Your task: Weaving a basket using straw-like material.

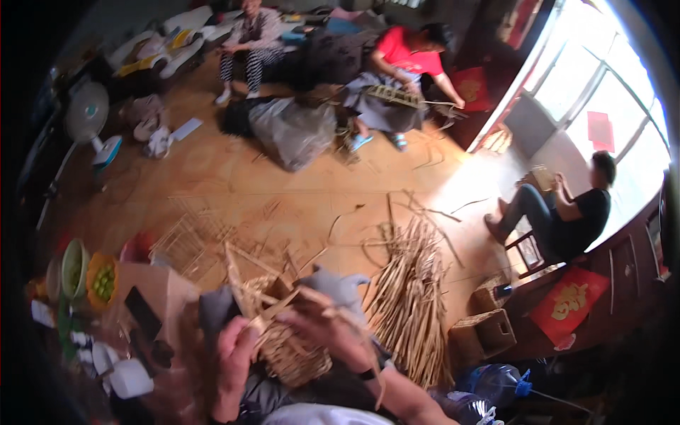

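Note:
A partly woven basket (296, 363) of tan dried plant strips sits on my lap, with loose strip ends standing up from its rim. My left hand (235, 348) is at the basket's left side, thumb and fingers closed on a flat strip (259, 325). My right hand (324, 333) reaches across the top of the basket, its fingers bent in at the strips near the left hand; its fingertips are partly hidden and blurred. One long strip (365, 338) runs over the right hand and hangs down past the wrist, which wears a dark band.
A pile of dried stalks (414, 304) lies to my right, near woven boxes (484, 333) and large plastic bottles (496, 382). A wire frame (185, 244) and a cardboard box (166, 290) are at left. Three people sit farther off, one in red (411, 53) weaving. A fan (88, 117) stands left.

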`<state>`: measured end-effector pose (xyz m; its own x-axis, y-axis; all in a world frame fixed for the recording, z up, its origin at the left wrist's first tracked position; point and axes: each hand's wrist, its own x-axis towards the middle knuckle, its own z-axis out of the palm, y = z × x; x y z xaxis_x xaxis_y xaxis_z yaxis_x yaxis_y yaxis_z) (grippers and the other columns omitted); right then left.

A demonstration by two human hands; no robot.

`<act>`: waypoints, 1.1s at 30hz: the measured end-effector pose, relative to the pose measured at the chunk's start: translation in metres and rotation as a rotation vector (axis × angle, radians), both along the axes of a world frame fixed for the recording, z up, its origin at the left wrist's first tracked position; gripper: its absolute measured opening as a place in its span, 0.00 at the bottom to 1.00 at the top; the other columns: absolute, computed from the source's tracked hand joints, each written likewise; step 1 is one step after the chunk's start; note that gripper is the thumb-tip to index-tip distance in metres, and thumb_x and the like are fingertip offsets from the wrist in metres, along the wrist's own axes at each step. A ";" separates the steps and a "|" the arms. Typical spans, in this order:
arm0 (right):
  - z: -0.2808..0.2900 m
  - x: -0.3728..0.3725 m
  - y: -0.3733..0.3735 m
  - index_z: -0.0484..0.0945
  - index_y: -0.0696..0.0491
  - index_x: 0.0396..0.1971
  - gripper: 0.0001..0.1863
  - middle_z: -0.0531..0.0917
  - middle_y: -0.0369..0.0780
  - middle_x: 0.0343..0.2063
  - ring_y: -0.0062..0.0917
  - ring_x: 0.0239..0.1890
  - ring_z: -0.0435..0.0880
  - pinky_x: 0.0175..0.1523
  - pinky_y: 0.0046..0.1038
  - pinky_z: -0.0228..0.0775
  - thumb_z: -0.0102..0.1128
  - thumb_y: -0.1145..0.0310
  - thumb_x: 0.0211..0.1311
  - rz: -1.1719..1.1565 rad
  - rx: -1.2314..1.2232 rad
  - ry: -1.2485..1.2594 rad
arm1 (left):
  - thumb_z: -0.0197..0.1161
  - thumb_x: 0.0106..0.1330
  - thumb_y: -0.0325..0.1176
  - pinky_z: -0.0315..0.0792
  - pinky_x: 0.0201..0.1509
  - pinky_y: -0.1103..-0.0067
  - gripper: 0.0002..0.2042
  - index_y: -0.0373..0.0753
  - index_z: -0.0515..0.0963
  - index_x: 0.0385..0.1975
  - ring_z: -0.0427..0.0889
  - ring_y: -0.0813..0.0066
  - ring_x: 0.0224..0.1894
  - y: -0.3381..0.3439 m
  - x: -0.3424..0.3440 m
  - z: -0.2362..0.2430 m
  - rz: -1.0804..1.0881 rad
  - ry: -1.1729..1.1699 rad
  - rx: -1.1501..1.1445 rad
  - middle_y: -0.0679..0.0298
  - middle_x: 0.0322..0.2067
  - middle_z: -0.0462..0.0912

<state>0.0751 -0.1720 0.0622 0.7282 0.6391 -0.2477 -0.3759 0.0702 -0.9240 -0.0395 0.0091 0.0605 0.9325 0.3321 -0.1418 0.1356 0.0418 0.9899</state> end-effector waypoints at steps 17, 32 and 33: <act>-0.043 0.023 0.003 0.81 0.63 0.39 0.18 0.82 0.32 0.30 0.17 0.35 0.77 0.42 0.23 0.72 0.59 0.60 0.79 -0.246 0.024 -0.250 | 0.70 0.72 0.46 0.68 0.67 0.60 0.13 0.44 0.79 0.34 0.78 0.71 0.41 0.041 -0.016 -0.047 0.185 -0.503 -0.980 0.65 0.47 0.80; -0.042 0.014 0.019 0.83 0.59 0.45 0.21 0.85 0.33 0.35 0.15 0.38 0.78 0.40 0.20 0.70 0.53 0.54 0.83 -0.080 0.033 -0.420 | 0.67 0.75 0.40 0.71 0.30 0.80 0.16 0.42 0.83 0.57 0.77 0.77 0.29 0.106 -0.063 -0.077 0.049 -0.547 -0.568 0.59 0.36 0.86; -0.043 0.013 0.018 0.83 0.59 0.45 0.21 0.85 0.33 0.35 0.15 0.38 0.78 0.40 0.20 0.70 0.53 0.54 0.83 -0.093 0.026 -0.423 | 0.66 0.75 0.42 0.73 0.32 0.79 0.18 0.42 0.82 0.60 0.79 0.76 0.30 0.107 -0.058 -0.082 -0.053 -0.529 -0.636 0.58 0.37 0.87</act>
<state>0.0886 -0.1541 0.0191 0.8168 0.5683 0.0995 0.0440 0.1106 -0.9929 -0.0976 0.1163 -0.0216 0.9409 0.2905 0.1740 -0.3239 0.6221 0.7128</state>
